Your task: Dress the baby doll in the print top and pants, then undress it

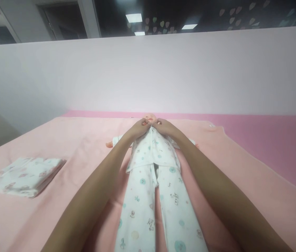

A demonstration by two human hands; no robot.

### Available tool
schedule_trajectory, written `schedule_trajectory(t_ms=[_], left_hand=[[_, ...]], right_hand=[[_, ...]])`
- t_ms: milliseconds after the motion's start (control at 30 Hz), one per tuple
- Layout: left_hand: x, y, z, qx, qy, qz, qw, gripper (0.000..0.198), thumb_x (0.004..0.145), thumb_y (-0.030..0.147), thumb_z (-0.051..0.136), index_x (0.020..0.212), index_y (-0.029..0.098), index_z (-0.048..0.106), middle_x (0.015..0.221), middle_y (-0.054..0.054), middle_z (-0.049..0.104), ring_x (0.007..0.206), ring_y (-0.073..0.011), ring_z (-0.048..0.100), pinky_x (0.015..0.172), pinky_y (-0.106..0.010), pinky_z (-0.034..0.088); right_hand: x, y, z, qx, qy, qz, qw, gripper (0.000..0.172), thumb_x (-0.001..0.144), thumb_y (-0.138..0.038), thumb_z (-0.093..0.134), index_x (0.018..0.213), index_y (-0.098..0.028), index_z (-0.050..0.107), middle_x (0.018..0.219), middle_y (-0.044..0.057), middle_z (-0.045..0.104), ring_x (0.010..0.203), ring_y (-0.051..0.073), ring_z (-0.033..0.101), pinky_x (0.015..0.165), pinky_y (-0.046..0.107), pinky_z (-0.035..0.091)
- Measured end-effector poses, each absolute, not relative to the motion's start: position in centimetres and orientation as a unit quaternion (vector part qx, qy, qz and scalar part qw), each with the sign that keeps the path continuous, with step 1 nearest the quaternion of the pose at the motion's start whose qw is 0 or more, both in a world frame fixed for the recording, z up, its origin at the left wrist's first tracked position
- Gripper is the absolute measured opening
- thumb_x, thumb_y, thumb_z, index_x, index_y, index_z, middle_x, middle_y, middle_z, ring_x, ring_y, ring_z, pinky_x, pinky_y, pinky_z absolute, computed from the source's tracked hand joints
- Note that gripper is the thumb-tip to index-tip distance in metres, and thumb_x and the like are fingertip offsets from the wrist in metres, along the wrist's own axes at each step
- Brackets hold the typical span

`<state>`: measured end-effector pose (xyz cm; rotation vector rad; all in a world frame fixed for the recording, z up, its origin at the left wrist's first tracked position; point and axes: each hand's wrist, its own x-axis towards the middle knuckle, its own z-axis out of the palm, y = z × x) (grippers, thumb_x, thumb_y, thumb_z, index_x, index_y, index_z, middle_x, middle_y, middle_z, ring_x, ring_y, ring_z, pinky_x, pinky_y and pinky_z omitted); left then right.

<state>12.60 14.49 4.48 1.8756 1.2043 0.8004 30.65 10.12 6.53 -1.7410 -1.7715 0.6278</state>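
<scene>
A baby doll (150, 118) lies on its back with its head at the far end. It wears a white printed pajama top (152, 150) and matching pajama pants (139, 206), whose legs spread toward me. My left hand (141, 128) and my right hand (163, 127) meet at the top's collar, just below the doll's chin. The fingers of both are pinched on the collar fabric, one hand at each side of the front opening. Below them the front edges lie together down the middle. The doll's arms stretch out sideways, partly hidden behind my forearms.
A folded white printed cloth (29, 175) lies to the left. Everything rests on a peach blanket (85, 140) with some wrinkles, over a pink surface (263, 143) that shows at the right and back. A plain white panel (148, 77) rises behind the doll.
</scene>
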Motion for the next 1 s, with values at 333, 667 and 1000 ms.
schedule_trajectory(t_ms=[333,667,1000], left_hand=[[12.7,14.0,4.8,0.717,0.476,0.31,0.404,0.03,0.099,0.054,0.062,0.105,0.024,0.06,0.1,-0.003,0.069,0.094,-0.0213,0.064,0.079,-0.028,0.048],[12.9,12.4,6.2,0.703,0.465,0.305,0.445,0.025,0.1,0.048,0.061,0.105,0.024,0.058,0.104,-0.004,0.068,0.092,-0.0203,0.064,0.08,-0.028,0.048],[12.8,12.8,5.9,0.682,0.464,0.307,0.474,0.023,0.101,0.046,0.06,0.107,0.024,0.058,0.106,-0.006,0.068,0.095,-0.0213,0.065,0.08,-0.028,0.049]], right_hand=[[30.7,10.2,6.2,-0.648,-0.66,0.242,0.295,0.048,0.102,-0.057,0.054,0.121,-0.016,0.069,0.123,0.013,0.072,0.107,0.023,0.066,0.094,0.024,0.046],[31.3,10.2,6.3,-0.616,-0.636,0.351,0.306,0.047,0.099,-0.057,0.058,0.115,-0.015,0.071,0.116,0.01,0.073,0.092,0.017,0.064,0.08,0.022,0.046],[31.1,9.8,6.1,-0.623,-0.624,0.329,0.337,0.043,0.097,-0.052,0.064,0.111,-0.012,0.073,0.101,0.008,0.073,0.087,0.016,0.062,0.078,0.02,0.045]])
